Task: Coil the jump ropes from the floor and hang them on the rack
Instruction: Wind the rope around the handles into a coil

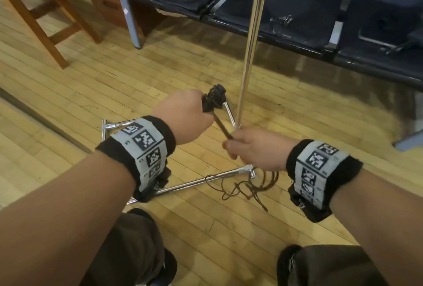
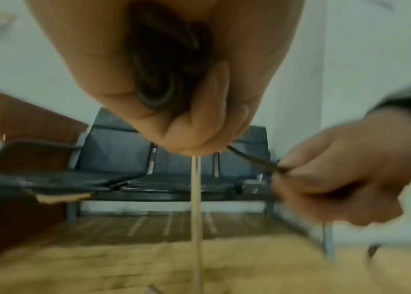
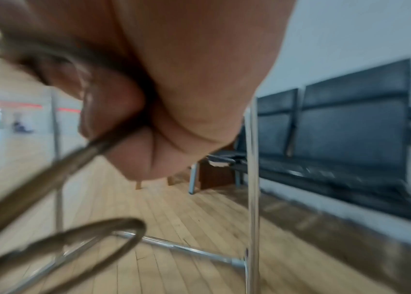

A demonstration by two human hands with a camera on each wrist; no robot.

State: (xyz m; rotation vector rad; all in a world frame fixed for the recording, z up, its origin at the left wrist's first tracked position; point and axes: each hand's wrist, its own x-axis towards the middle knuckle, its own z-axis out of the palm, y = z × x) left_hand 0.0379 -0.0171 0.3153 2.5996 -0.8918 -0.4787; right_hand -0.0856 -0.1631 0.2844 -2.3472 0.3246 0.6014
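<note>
My left hand [image 1: 183,114] grips a tight bundle of dark brown jump rope coils [image 1: 214,98]; the left wrist view shows the coils [image 2: 166,65] packed inside the curled fingers. A taut stretch of rope [image 1: 223,126] runs from that bundle down to my right hand [image 1: 251,148], which pinches it. In the right wrist view the rope [image 3: 48,179] passes through the right fingers and loops below. The loose remainder of the rope [image 1: 245,187] lies tangled on the wooden floor by the rack's base. The chrome rack pole [image 1: 251,41] rises just behind both hands.
The rack's chrome base bars [image 1: 201,181] lie on the floor under my hands. A row of dark padded seats [image 1: 297,11] stands behind the pole. A wooden chair [image 1: 45,18] is at the far left. My knees [image 1: 128,246] are at the bottom.
</note>
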